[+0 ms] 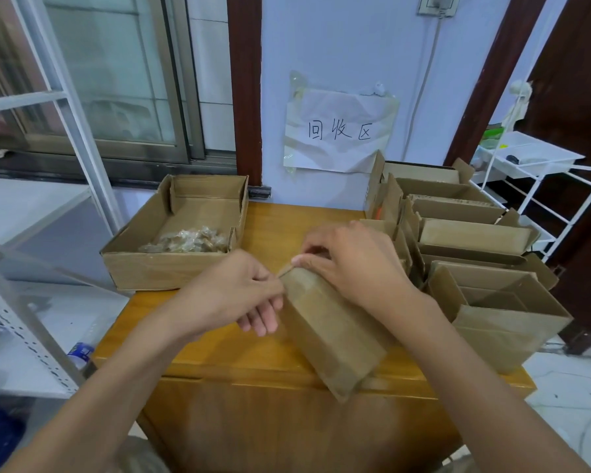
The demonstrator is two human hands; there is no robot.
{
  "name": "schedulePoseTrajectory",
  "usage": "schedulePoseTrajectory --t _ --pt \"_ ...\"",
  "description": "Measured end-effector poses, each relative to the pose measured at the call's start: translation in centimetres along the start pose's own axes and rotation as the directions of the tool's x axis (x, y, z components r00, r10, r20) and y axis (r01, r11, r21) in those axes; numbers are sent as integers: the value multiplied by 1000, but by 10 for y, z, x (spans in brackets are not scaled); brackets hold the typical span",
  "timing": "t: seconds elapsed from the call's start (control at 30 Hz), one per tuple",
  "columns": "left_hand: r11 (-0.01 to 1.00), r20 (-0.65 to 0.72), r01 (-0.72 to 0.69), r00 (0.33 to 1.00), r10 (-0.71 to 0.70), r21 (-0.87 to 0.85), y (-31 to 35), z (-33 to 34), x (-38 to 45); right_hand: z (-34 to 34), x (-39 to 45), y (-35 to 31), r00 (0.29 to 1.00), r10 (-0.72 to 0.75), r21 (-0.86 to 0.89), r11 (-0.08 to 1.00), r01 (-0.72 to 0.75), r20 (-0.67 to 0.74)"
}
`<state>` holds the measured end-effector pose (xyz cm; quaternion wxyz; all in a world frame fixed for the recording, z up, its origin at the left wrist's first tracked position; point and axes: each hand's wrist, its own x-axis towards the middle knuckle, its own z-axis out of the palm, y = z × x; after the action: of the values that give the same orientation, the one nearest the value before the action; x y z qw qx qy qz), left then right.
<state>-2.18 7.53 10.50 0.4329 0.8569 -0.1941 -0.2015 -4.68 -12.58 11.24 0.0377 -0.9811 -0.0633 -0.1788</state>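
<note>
While the cardboard box (328, 332) lay tilted on the tabletop (273, 230), the left hand (232, 295) pinched its far flap and the right hand (352, 264) gripped its far end.

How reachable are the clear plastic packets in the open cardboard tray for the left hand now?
Probably yes, once it lets go: the left hand pinches the small brown cardboard box. The clear plastic packets lie uncovered in the open cardboard tray beyond it, its low front wall the only obstacle.

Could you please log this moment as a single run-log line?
left hand pinches box corner | right hand grips box's far end | box on table | open boxes at right
</note>
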Motion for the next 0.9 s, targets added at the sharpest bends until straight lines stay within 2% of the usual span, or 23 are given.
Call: schedulePoseTrajectory --t 0.1,0.2,0.3,0.4,0.5,0.57,0.63,0.73,0.8,0.87,0.9 --pt "984 -81 -21 997 6 -178 -9 1 0 4 13 4 996 44 101 994 -51 75" --pt "960 -166 -57 986 11 -275 -20 12 1 10 -4 2 981 70 336 933 -128 180" --pt "949 -192 -111 980 55 -295 -33 20 0 16 -31 -2 931 54 255 955 -154 362" --pt "959 -99 -161 985 141 -234 -42 17 -1 17 -40 -1 923 17 259 958 -125 384" --pt "973 45 -224 973 227 -63 -47 -3 -1 15 -36 4 918 -29 281 955 -92 397" --pt "972 139 -231 965 222 51 -46 -22 -1 13 -34 6 902 -59 275 959 -67 427" --pt "971 168 -216 966 197 103 -44 -35 -3 13 -32 8 895 -72 267 962 -54 441" --pt "989 -12 -137 990 137 50 -39 -24 -8 16 -31 8 895 -66 264 963 -58 441" --pt "975 -158 -146 972 173 169 -40 -3 -10 19 -31 8 899 -67 269 961 -58 433" --pt "927 -274 -168 924 266 334 -47 16 -8 21 -31 8 900 -64 264 963 -59 431" --pt "918 -326 -173 898 297 358 -49 21 -6 21 -31 9 899 -62 265 962 -61 433"
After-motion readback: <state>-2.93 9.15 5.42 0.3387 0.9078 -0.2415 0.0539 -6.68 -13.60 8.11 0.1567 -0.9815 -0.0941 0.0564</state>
